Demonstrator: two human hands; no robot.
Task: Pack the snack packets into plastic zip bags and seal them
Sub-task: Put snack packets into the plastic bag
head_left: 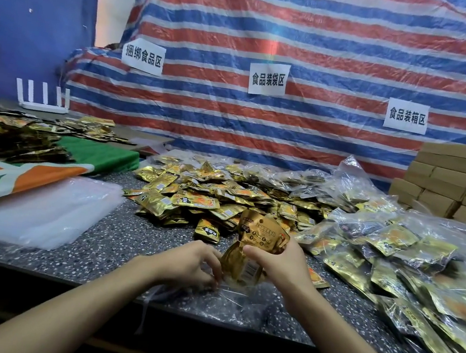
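Two bare forearms reach in from the near edge. The right hand (282, 264) has its fingers (256, 253) curled tight round a bunch of gold snack packets (251, 236), whose lower ends sit in the mouth of a clear zip bag (229, 298) lying on the speckled counter (102, 245). The left hand (190, 264) pinches the bag's rim with bent fingers. Just beyond lies a heap of loose packets (209, 194). Filled bags (404, 268) crowd the right, a stack of empty bags (39, 212) lies left, and cardboard boxes (451, 183) stand far right.

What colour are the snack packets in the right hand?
Shiny gold snack packets with dark print, gripped by the right hand; head view.
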